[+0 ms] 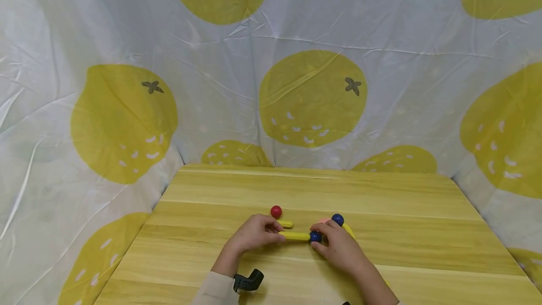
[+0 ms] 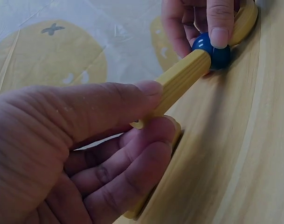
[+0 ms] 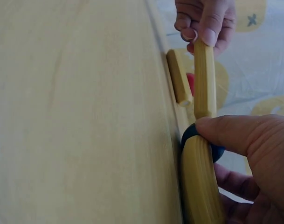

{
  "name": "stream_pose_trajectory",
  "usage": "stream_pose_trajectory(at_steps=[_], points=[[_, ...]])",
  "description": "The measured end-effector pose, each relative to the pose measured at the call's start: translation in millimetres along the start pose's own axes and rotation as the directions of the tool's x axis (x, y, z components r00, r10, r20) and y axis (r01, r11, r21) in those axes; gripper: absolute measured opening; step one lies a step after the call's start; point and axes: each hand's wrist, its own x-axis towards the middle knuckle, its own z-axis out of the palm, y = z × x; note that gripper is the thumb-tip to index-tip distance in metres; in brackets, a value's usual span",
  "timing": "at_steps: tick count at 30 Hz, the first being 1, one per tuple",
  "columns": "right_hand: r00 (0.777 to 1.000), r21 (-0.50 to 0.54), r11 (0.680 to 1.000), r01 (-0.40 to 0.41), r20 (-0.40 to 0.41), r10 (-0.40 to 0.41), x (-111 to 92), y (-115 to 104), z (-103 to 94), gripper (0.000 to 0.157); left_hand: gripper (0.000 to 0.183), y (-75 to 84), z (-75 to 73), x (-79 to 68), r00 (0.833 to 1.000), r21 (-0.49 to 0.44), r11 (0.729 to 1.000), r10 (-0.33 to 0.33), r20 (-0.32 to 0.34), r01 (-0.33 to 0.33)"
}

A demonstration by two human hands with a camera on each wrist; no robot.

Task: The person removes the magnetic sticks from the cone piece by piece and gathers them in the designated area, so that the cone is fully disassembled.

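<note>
My left hand pinches one end of a straight yellow building rod between thumb and fingers. The rod's other end meets a blue ball, which my right hand grips with thumb and fingers. From that ball a thick curved yellow piece runs back past the right hand, partly hidden by it. Just beyond the right hand's fingers is a second blue ball, with a bit of a pink piece and another yellow piece showing beside it.
Behind the left hand lies a shorter-looking yellow rod on the wooden table. A red ball sits just past it. A lemon-print cloth hangs around the back and sides of the table.
</note>
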Motion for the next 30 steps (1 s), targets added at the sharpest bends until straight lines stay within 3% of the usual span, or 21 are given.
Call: stream_pose_trajectory(at_steps=[6,9,14,30], points=[[0.999,-0.014,1.000,-0.013,-0.039,0.012,0.1,2.0,-0.8,0.031,0.015,-7.0,-5.2,-1.0,1.000,-0.027,0.999,0.020,0.023,-0.019],[0.997,-0.009,0.999,-0.047,-0.069,0.046,-1.1,4.3,-3.3,0.031,0.016,-11.2,-11.6,-4.3,1.000,-0.014,1.000,0.012,-0.005,-0.012],[0.995,0.003,0.997,-0.075,-0.073,0.075,-2.1,7.2,-5.9,0.031,0.018,-16.5,-20.2,-7.7,0.996,0.024,0.999,-0.042,-0.076,0.044],[0.995,0.007,0.996,-0.086,-0.059,0.086,-0.5,11.0,-3.7,0.033,0.014,-23.2,-24.8,-10.6,0.988,0.099,0.988,-0.108,-0.112,0.120]])
